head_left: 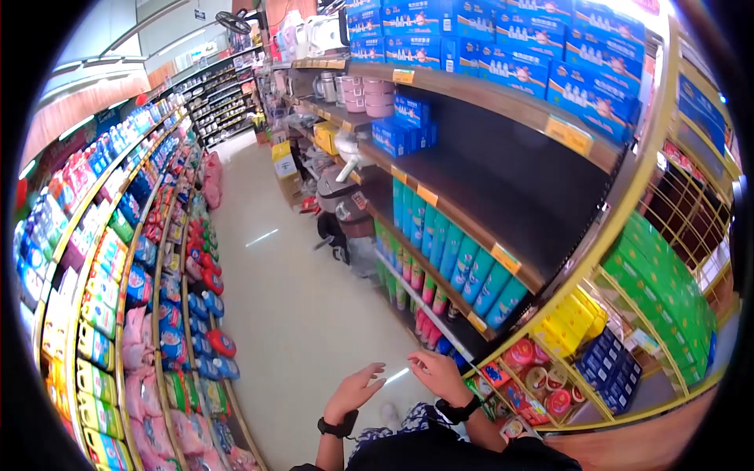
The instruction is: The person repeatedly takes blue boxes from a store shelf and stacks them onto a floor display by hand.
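Observation:
Both hands are held out in front of the body above the aisle floor, apart from each other. My left hand (353,391) has its fingers loosely bent and apart, with nothing in it. Close by on the right, my right hand (440,375) is likewise empty, its fingers spread a little, nearest to the low shelf with pink bottles (429,328). Each wrist wears a black band. Above that stand teal spray cans (463,263) in a row. Blue boxes (400,129) sit on the dark middle shelf (503,173), and more blue boxes (593,98) are stacked on top.
Shelves of bagged and bottled goods (98,306) line the left side. The pale floor (263,271) runs between them toward far shelves (224,98). At the right, a yellow wire rack (620,385) holds green boxes (664,294) and tubs. Cartons (284,169) stand along the aisle.

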Demonstrator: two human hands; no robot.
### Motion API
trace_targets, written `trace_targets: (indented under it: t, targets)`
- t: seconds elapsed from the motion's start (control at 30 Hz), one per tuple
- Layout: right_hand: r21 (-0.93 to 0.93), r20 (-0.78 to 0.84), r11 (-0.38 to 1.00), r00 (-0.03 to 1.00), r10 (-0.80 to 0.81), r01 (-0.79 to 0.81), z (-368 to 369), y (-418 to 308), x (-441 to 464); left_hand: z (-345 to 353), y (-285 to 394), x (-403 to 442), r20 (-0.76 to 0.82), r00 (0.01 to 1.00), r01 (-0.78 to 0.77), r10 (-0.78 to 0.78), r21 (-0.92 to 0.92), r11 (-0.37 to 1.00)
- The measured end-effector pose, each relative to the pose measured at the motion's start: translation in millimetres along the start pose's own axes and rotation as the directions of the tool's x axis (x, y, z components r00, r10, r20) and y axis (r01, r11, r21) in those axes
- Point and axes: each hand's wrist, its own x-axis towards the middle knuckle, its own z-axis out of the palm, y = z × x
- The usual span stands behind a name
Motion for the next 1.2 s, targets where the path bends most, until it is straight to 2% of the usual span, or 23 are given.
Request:
trace_targets:
  t: [0.03,0.07,0.17,0.2,0.23,0.27,0.4,0.57,0.7,0.73,0.83,0.9,0.97,1.03,1.07,1.1,1.2]
  targets:
    - [-0.034,-0.001,0.999,1.0,0.022,-0.022,1,0,17,-12,-5,16,-0.008,1.0,-0.013,0.013,0.041,0.999]
    - [0.029,-0.042,0.999,0.998,0.041,-0.04,2,-2,31,-24,-9,34,-0.01,1.0,-0.027,0.028,0.115,0.993]
    - [0.167,-0.108,0.98,0.986,0.13,-0.111,15,15,64,-61,5,71,0.019,1.0,-0.013,0.015,-0.096,0.995]
    - [0.188,-0.084,0.966,0.977,0.195,-0.176,20,23,74,-69,0,84,0.058,0.998,-0.007,0.015,-0.137,0.991]
    - [0.218,-0.134,0.967,0.977,0.165,-0.133,30,37,85,-76,-6,98,0.096,0.995,0.0,0.017,-0.176,0.984]
    - [0.216,-0.115,0.962,0.975,0.192,-0.164,37,52,96,-84,-13,113,0.132,0.991,0.007,0.023,-0.218,0.976]
    - [0.191,-0.099,0.958,0.967,0.234,-0.212,44,71,167,-117,-35,192,0.168,0.984,-0.05,0.064,-0.084,0.995]
    - [0.258,-0.176,0.955,0.966,0.192,-0.143,34,77,293,-174,-22,293,0.221,0.967,-0.141,0.123,0.065,0.988]
    - [0.274,-0.287,0.962,0.955,0.078,0.003,25,74,392,-217,-9,370,0.139,0.966,-0.218,0.22,-0.028,0.976]
    - [0.248,-0.29,0.969,0.955,0.059,0.016,19,68,412,-226,0,385,0.076,0.979,-0.194,0.189,0.059,0.979]
    - [0.259,-0.323,0.966,0.943,0.082,0.005,7,52,458,-257,16,432,-0.101,0.941,-0.31,0.322,0.119,0.943]
    - [0.259,-0.389,0.966,0.917,0.083,0.022,0,44,483,-276,20,473,-0.157,0.927,-0.346,0.339,-0.018,0.938]
    - [0.243,-0.459,0.97,0.883,0.096,0.02,-8,35,504,-292,29,516,-0.282,0.881,-0.427,0.381,-0.123,0.896]
    - [0.228,-0.53,0.974,0.838,0.13,-0.006,-11,32,525,-303,32,563,-0.361,0.844,-0.475,0.397,-0.157,0.866]
    - [0.175,-0.571,0.984,0.812,0.118,-0.02,-10,37,533,-310,34,582,-0.352,0.863,-0.429,0.361,-0.134,0.894]
    - [0.154,-0.615,0.988,0.78,0.114,-0.022,-11,35,543,-313,27,607,-0.33,0.888,-0.395,0.32,-0.19,0.899]
    - [0.104,-0.722,0.994,0.686,0.091,-0.023,-13,25,566,-321,30,661,-0.318,0.884,-0.436,0.343,-0.294,0.851]
